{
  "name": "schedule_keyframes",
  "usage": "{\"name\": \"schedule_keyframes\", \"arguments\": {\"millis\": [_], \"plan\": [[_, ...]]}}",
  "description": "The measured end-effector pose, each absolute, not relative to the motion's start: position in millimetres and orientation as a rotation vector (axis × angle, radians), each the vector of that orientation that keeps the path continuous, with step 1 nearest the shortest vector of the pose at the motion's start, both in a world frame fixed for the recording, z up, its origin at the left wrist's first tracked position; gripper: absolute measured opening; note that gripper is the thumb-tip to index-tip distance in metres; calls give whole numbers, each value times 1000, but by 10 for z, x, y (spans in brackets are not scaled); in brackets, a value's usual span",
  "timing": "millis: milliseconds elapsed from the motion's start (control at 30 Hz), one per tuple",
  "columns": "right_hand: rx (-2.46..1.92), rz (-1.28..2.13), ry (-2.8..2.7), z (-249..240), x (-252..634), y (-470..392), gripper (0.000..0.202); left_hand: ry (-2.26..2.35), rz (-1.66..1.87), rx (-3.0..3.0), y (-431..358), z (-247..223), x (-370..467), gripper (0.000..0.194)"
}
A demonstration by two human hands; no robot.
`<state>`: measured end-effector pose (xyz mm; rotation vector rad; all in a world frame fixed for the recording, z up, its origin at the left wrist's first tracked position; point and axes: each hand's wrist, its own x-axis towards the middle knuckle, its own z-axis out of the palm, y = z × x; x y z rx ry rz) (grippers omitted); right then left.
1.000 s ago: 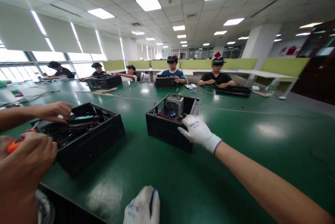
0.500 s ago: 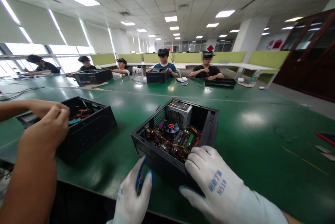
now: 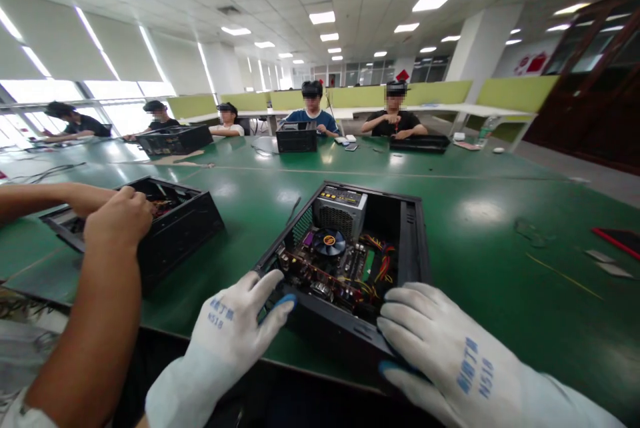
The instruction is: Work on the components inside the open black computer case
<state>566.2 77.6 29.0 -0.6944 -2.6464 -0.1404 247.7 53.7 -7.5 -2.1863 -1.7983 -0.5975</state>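
A black computer case (image 3: 345, 328) lies open side up on the green table, its near edge close to me. Inside are a grey power supply (image 3: 340, 211), a round fan (image 3: 329, 241) and coloured cables (image 3: 383, 258). My left hand (image 3: 243, 318), in a white glove with blue fingertips, grips the near left corner of the case. Over the near right edge my gloved right hand (image 3: 435, 348) is wrapped, fingers on top and thumb on the outer side.
At the left, another person's arms (image 3: 113, 248) reach into a second black case (image 3: 180, 235). A dark tool (image 3: 293, 210) lies behind my case. Thin wire (image 3: 565, 275) and a red-edged object (image 3: 617, 245) lie right. People sit across the table.
My left hand has moved up from in front of the case onto its corner. The case sits turned slightly differently, and my right hand has shifted right with it.
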Motion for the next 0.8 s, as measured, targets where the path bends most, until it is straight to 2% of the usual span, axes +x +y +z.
{"name": "schedule_keyframes", "arguments": {"millis": [233, 467, 667, 800], "plan": [[-633, -126, -2776, 138, 6034, 879, 41, -1567, -538, -2209, 283, -14, 2542, 42], [-641, -172, -2823, 138, 6321, 1091, 57, -1577, -493, -2163, 230, 63, 2809, 27], [-646, -316, -2779, 99, 6330, 1036, 53, -1577, -503, -2165, 161, 61, 2861, 23], [-659, -274, -2789, 159, 6356, 991, 57, -1527, -521, -2153, 57, 36, 2854, 24]]}}
